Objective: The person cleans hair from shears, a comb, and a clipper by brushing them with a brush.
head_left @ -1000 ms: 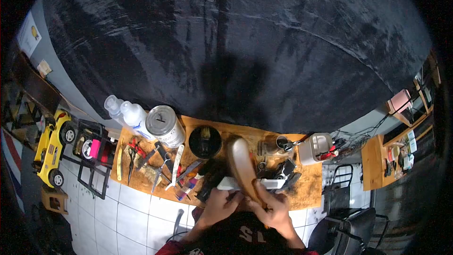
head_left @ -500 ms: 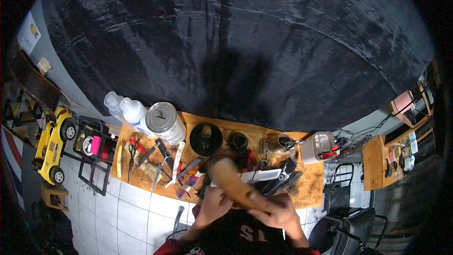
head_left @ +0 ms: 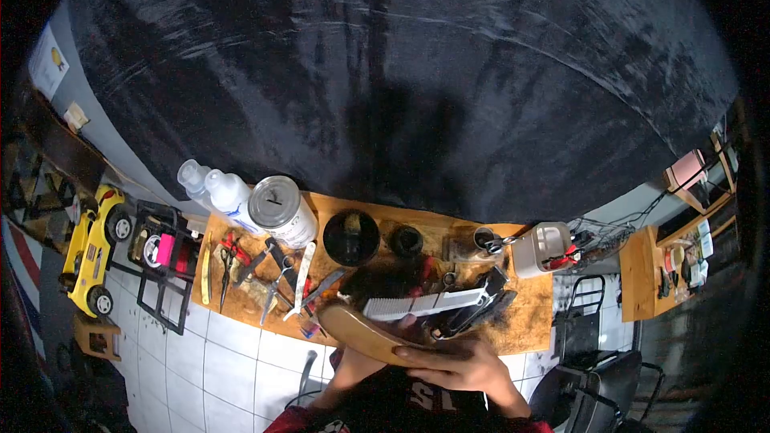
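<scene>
My right hand (head_left: 453, 365) is closed on a curved, light-brown wooden brush (head_left: 361, 333), fingers lying over its back at the right end. Any bristles face away from me and are hidden. My left hand (head_left: 357, 367) is just below the brush's left half, its fingers covered by the wood. Beyond the brush, a white comb (head_left: 425, 303) lies slanted beside black hair clippers (head_left: 473, 309). Dark hair clippings lie around them.
The wooden table (head_left: 521, 329) carries scissors (head_left: 277, 289), a straight razor (head_left: 302, 277), a large tin (head_left: 285, 212), spray bottles (head_left: 228, 192), a black bowl (head_left: 351, 238) and a plastic container (head_left: 539, 250). A black cloth (head_left: 385, 72) hangs behind. A chair (head_left: 593, 393) stands at right.
The brush, blurred before, has moved down and left and now shows clearly. My right hand has shifted slightly left, and the left hand is now more covered. More of the comb shows.
</scene>
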Tool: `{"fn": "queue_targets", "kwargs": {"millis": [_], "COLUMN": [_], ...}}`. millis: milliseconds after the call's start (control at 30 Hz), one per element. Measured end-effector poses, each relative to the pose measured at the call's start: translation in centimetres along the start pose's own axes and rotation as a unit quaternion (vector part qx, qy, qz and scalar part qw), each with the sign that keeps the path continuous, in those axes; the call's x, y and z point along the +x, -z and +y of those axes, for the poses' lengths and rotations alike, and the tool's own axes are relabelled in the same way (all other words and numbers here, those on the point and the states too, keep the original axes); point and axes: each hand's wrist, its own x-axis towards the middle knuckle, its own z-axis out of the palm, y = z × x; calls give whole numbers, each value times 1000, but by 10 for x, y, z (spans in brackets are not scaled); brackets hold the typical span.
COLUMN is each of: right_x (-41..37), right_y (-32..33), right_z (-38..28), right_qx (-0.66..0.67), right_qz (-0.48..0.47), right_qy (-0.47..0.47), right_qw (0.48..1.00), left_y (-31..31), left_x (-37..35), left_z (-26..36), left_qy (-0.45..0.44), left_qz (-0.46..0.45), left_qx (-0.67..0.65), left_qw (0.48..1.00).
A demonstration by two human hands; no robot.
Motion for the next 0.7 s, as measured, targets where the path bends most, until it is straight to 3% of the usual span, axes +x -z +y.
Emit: {"fn": "queue_targets", "kwargs": {"millis": [33,67,133,167,267,300,333,367,433,500,533,567,633,667,700], "right_x": [-5,-7,-11,-14,-14,-17,-16,-13,-21,-24,-24,-21,-23,-24,-26], "right_y": [-6,-10,-16,-20,-12,-3,-3,-4,-13,-16,-15,-12,-13,-14,-12], "right_z": [4,10,22,23,22,12,12,12,18,28,30,30,28,28,26], "right_qx": [16,-2,-38,-25,-18,-110,-65,-21,50,-16,-49,-35,-4,11,7], "right_qz": [7,44,115,130,130,46,29,13,-25,33,62,88,129,150,150], "right_qy": [-27,-50,-91,-164,-148,-96,-65,-35,-30,-56,-68,-117,-196,-234,-199], "right_qw": [999,998,988,978,980,988,995,999,998,998,994,989,972,960,968], "left_y": [-3,5,9,7,9,7,4,-4,-11,9,20,23,18,17,17], "left_x": [0,-2,11,12,20,20,21,27,28,23,21,14,19,18,16], "left_z": [-2,-4,37,49,61,56,50,49,24,38,43,34,52,52,53], "left_qy": [27,-81,-23,15,46,85,122,189,126,52,13,43,10,45,78], "left_qz": [0,-14,-23,-18,-22,-8,12,42,20,-36,-63,-99,-59,-34,-6], "left_qx": [-24,109,74,51,-5,-94,-182,-329,-385,-169,-57,24,-56,-85,-115], "left_qw": [999,991,997,998,999,992,976,924,914,984,996,994,997,995,990]}}
